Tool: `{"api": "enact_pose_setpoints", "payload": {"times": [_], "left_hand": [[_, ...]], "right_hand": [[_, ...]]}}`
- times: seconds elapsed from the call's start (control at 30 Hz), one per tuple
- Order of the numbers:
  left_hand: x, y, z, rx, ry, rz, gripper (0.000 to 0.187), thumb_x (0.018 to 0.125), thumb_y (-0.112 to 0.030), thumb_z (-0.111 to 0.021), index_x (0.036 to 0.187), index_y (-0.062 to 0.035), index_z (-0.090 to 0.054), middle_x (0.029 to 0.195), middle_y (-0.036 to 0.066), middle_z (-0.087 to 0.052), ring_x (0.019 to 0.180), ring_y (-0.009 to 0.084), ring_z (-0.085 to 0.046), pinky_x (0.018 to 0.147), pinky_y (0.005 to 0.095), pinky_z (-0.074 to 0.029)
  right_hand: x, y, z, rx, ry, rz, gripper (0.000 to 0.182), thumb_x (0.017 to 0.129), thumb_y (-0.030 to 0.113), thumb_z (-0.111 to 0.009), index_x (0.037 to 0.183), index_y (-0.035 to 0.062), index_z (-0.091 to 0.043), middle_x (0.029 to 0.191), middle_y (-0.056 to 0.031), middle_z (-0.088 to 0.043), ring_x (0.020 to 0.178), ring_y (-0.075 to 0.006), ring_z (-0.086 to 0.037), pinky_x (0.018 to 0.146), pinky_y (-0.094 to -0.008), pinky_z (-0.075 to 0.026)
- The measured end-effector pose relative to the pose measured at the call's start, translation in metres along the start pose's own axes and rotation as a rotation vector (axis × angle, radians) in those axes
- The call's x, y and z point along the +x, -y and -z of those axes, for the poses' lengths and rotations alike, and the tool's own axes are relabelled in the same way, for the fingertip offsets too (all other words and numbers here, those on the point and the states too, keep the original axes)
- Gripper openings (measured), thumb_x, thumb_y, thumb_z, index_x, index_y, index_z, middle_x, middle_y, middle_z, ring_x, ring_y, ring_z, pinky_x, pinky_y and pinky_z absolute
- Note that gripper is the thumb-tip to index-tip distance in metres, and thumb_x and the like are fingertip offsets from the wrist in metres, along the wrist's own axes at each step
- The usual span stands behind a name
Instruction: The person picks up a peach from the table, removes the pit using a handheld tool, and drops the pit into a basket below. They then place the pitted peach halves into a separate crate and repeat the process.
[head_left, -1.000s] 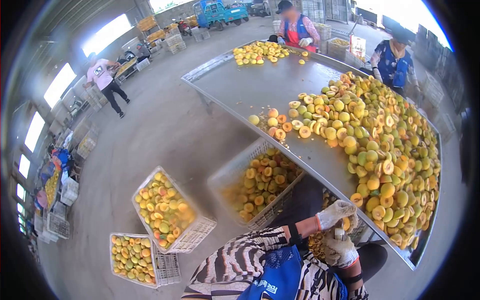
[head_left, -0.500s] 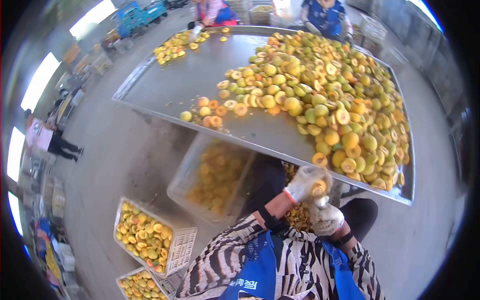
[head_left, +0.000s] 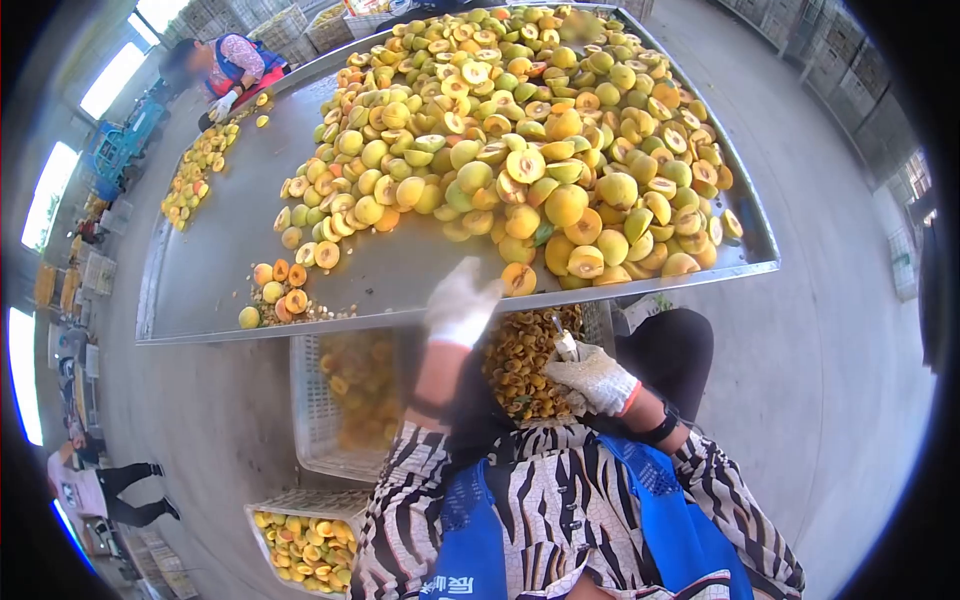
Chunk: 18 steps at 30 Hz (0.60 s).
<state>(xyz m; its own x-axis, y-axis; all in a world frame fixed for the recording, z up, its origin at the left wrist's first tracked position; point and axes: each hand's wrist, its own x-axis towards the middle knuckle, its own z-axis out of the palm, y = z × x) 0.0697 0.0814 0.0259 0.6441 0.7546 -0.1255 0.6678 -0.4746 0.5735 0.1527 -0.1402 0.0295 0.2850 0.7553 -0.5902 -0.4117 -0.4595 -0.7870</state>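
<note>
My left hand [head_left: 462,305], in a white glove, is over the near edge of the metal table [head_left: 400,260]. It is blurred, but its fingers look spread, and no fruit shows in it. A halved yellow peach [head_left: 518,279] lies just to its right. My right hand [head_left: 595,380], also gloved, is closed round the white handle of a small metal-tipped tool [head_left: 565,340], held above a crate of brown-orange fruit scraps [head_left: 530,365]. A large heap of halved peaches [head_left: 480,150] covers much of the table.
Peach halves and pits [head_left: 285,295] lie at the table's near left. A crate of peaches [head_left: 350,390] stands under the edge, another crate [head_left: 305,545] on the floor. A co-worker [head_left: 240,65] handles fruit at the far left; another person [head_left: 100,490] is further left.
My hands were together around a piece of fruit; now they are apart. The left has moved to the table edge without visible fruit. The right keeps the tool. The view has shifted.
</note>
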Motion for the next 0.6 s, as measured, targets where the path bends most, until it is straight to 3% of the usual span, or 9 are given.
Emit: {"api": "enact_pose_setpoints", "payload": {"times": [0.13, 0.2, 0.23, 0.33, 0.4, 0.43, 0.47, 0.5, 0.6], "left_hand": [[0.027, -0.043, -0.021, 0.118, 0.282, 0.117, 0.067, 0.076, -0.048, -0.073, 0.125, -0.0062, -0.056, 0.125, 0.015, -0.063, 0.116, 0.0337, -0.059, 0.097, 0.0421, -0.047], [0.029, -0.045, -0.031, 0.126, 0.204, 0.127, 0.060, 0.075, -0.045, -0.074, 0.118, -0.0055, -0.060, 0.121, 0.017, -0.064, 0.112, 0.0344, -0.061, 0.095, 0.0419, -0.048], [0.029, -0.042, -0.037, 0.130, 0.161, 0.136, 0.056, 0.075, -0.043, -0.075, 0.115, -0.0051, -0.062, 0.119, 0.018, -0.064, 0.110, 0.0347, -0.062, 0.094, 0.0418, -0.048], [0.029, -0.010, -0.055, -0.017, -0.186, -0.189, 0.043, 0.078, -0.029, -0.075, 0.109, -0.0021, -0.064, 0.109, 0.017, -0.067, 0.098, 0.0299, -0.066, 0.089, 0.0379, -0.052], [0.022, 0.005, -0.065, -0.613, -0.259, -0.118, 0.032, 0.081, -0.015, -0.072, 0.108, -0.0006, -0.064, 0.101, 0.012, -0.067, 0.086, 0.0217, -0.066, 0.082, 0.0340, -0.055], [0.009, 0.000, -0.055, -1.179, -0.135, 0.035, 0.026, 0.081, -0.003, -0.067, 0.107, 0.0003, -0.064, 0.098, 0.009, -0.066, 0.084, 0.0166, -0.064, 0.077, 0.0306, -0.056], [-0.003, 0.000, -0.044, -1.367, -0.102, 0.110, 0.024, 0.081, 0.002, -0.061, 0.105, -0.0021, -0.061, 0.094, 0.015, -0.062, 0.083, 0.0261, -0.064, 0.075, 0.0439, -0.057], [-0.018, 0.002, -0.034, -1.606, 0.017, 0.192, 0.020, 0.084, -0.002, -0.058, 0.105, -0.0019, -0.060, 0.096, 0.015, -0.062, 0.085, 0.0270, -0.064, 0.076, 0.0438, -0.057], [-0.047, -0.007, -0.018, -1.976, 0.202, 0.368, 0.020, 0.093, -0.015, -0.050, 0.105, -0.0021, -0.057, 0.101, 0.015, -0.063, 0.089, 0.0287, -0.062, 0.078, 0.0438, -0.055]], "right_hand": [[-0.012, -0.005, 0.011, -0.028, -0.050, 0.019, 0.017, 0.087, 0.020, -0.070, 0.090, 0.0061, -0.061, 0.068, -0.0017, -0.057, 0.048, -0.0088, -0.049, 0.042, -0.0230, -0.039], [-0.013, -0.019, 0.017, -0.013, -0.068, 0.069, 0.017, 0.087, 0.021, -0.070, 0.090, 0.0059, -0.062, 0.069, -0.0018, -0.058, 0.049, -0.0085, -0.049, 0.043, -0.0227, -0.040], [-0.015, -0.021, 0.019, -0.058, -0.055, 0.035, 0.023, 0.088, 0.025, -0.068, 0.097, 0.0043, -0.062, 0.074, -0.0032, -0.061, 0.059, -0.0097, -0.053, 0.052, -0.0252, -0.043], [-0.018, -0.020, 0.020, -0.181, -0.039, 0.002, 0.037, 0.089, 0.031, -0.063, 0.111, 0.0007, -0.063, 0.088, -0.0057, -0.067, 0.081, -0.0123, -0.059, 0.073, -0.0306, -0.050], [-0.021, -0.010, 0.013, -0.238, -0.073, 0.056, 0.036, 0.090, 0.029, -0.063, 0.111, -0.0003, -0.063, 0.091, -0.0053, -0.068, 0.084, -0.0126, -0.059, 0.076, -0.0312, -0.050], [-0.024, -0.006, 0.008, -0.236, -0.100, 0.139, 0.031, 0.089, 0.028, -0.064, 0.105, 0.0013, -0.062, 0.085, -0.0055, -0.066, 0.076, -0.0133, -0.059, 0.069, -0.0307, -0.049], [-0.026, 0.001, 0.001, -0.233, -0.126, 0.223, 0.026, 0.089, 0.026, -0.065, 0.099, 0.0029, -0.061, 0.079, -0.0056, -0.064, 0.068, -0.0139, -0.059, 0.063, -0.0303, -0.049], [-0.026, 0.005, -0.004, -0.231, -0.152, 0.306, 0.022, 0.089, 0.025, -0.067, 0.094, 0.0045, -0.061, 0.073, -0.0057, -0.063, 0.060, -0.0146, -0.059, 0.056, -0.0299, -0.048], [-0.017, 0.013, -0.017, -0.579, -0.246, 0.413, 0.029, 0.088, 0.030, -0.065, 0.098, 0.0032, -0.060, 0.080, -0.0136, -0.067, 0.069, -0.0275, -0.066, 0.065, -0.0384, -0.052]]}}
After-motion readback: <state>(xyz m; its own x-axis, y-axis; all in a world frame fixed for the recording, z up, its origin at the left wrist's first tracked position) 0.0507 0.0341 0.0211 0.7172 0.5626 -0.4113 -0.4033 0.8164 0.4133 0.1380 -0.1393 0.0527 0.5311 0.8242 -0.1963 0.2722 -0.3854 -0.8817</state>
